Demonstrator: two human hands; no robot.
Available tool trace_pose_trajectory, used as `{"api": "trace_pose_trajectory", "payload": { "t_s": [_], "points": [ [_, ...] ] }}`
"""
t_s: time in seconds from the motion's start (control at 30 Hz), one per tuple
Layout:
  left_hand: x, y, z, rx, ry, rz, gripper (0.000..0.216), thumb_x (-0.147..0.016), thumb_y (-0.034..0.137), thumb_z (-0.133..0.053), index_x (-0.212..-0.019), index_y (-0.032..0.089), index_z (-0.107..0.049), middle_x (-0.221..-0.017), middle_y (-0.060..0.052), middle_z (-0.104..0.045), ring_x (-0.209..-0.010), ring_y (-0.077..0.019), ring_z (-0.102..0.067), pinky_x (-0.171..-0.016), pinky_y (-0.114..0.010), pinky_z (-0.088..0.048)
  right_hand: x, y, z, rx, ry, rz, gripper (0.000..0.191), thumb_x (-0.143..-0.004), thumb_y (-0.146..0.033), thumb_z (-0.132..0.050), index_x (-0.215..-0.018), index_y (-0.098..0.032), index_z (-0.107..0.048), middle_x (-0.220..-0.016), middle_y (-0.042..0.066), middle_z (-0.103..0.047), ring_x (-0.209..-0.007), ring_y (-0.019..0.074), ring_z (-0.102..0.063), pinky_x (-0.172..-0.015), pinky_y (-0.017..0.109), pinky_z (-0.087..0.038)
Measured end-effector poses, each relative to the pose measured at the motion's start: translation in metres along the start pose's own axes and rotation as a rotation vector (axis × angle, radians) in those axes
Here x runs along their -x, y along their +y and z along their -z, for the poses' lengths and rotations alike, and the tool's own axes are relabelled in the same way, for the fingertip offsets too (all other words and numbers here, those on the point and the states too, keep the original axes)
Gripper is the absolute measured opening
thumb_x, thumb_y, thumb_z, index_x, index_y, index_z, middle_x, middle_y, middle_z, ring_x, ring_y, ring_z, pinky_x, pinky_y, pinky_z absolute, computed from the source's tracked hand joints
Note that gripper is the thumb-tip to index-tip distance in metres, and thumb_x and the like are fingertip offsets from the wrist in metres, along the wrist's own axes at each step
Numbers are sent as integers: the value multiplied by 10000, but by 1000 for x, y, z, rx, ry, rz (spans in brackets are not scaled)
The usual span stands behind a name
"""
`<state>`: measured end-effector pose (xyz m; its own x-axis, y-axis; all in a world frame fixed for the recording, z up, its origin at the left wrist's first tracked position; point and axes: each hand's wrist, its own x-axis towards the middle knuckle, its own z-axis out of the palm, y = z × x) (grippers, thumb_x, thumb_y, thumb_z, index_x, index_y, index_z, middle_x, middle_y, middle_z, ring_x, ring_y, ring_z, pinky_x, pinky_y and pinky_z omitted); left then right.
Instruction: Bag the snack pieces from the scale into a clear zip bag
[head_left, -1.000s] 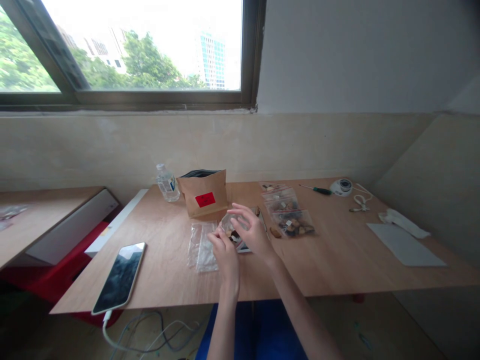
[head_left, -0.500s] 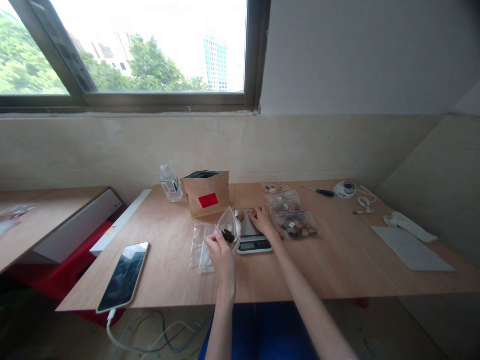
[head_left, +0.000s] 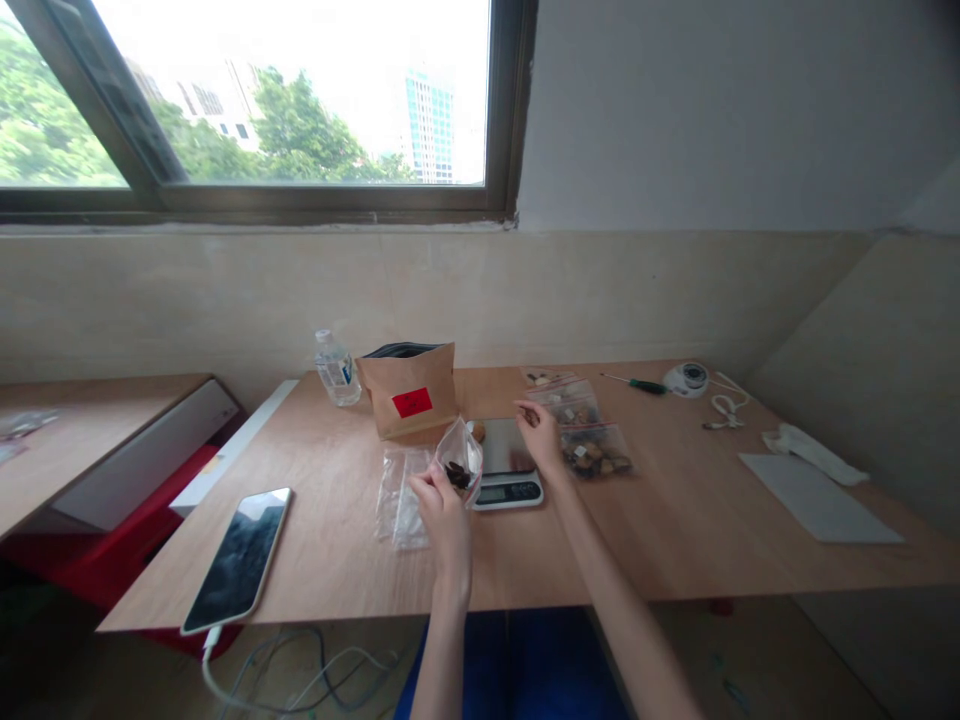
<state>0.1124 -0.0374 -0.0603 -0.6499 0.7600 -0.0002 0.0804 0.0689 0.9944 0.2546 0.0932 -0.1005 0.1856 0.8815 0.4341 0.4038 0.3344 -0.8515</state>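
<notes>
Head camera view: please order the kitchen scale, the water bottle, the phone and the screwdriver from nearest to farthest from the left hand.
From the left hand:
1. Kitchen scale, just to its right.
2. Water bottle, behind and to the left, near the wall.
3. Phone, far left, at the table's front edge.
4. Screwdriver, far right, at the back.

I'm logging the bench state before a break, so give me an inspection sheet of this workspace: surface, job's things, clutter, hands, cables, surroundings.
Surface: wooden table, things spread over it.
Job's things: small clear bag with dark pieces inside, held up beside the digital scale; one brown piece on the scale's far edge; empty clear bags flat on the table; filled bags right of the scale; open brown paper pouch.
Clutter: water bottle, phone, screwdriver, grey sheet.
Hands: left hand holds the small clear bag; right hand over the scale's right edge, whether it pinches a piece unclear.
Cables: white cable from the phone hangs below the edge.
Surroundings: window, beige wall.
</notes>
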Motion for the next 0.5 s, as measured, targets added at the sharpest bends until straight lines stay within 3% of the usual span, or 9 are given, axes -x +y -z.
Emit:
{"api": "trace_pose_trajectory", "payload": {
  "t_s": [0.07,0.13,0.23,0.43,0.5],
  "points": [
    [0,1,-2,-19,-3,-9,193,-887,379,-339,-765,230,-335,-775,-56,-566,-821,-250,-597,-751,-406,-411,5,-34,1,-147,-81,-20,275,-759,-236,-511,-989,-154,-639,-861,60,-680,-708,161,-625,-682,285,-504],
    [0,1,-3,-49,-4,-21,201,-886,390,-334,-767,228,-342,-764,-50,-559,-795,-245,-593,-722,-395,-417,11,-70,2,-286,-170,-20,272,-742,-235,-560,-994,-173,-644,-932,50,-677,-766,152,-627,-718,270,-501],
    [0,3,-4,-80,-1,-33,211,-886,398,-328,-772,223,-356,-763,-46,-558,-771,-236,-584,-691,-382,-422,21,-109,1,-280,-260,2,288,-737,-207,-567,-1014,-196,-644,-965,36,-670,-810,148,-622,-765,279,-497],
    [-1,0,-2,-63,20,-17,228,-882,416,-337,-771,219,-369,-736,-34,-560,-741,-228,-589,-681,-385,-440,35,-126,-7,-176,-355,147,257,-782,-209,-538,-1017,-220,-641,-1068,56,-614,-1004,173,-576,-889,325,-464],
    [-3,-4,-1,-17,22,-19,228,-879,422,-349,-776,219,-370,-748,-40,-570,-766,-231,-599,-703,-394,-449,33,-121,-8,-177,-307,211,227,-836,-235,-484,-999,-217,-641,-1068,60,-599,-1027,171,-564,-893,314,-461]
  ]
}}
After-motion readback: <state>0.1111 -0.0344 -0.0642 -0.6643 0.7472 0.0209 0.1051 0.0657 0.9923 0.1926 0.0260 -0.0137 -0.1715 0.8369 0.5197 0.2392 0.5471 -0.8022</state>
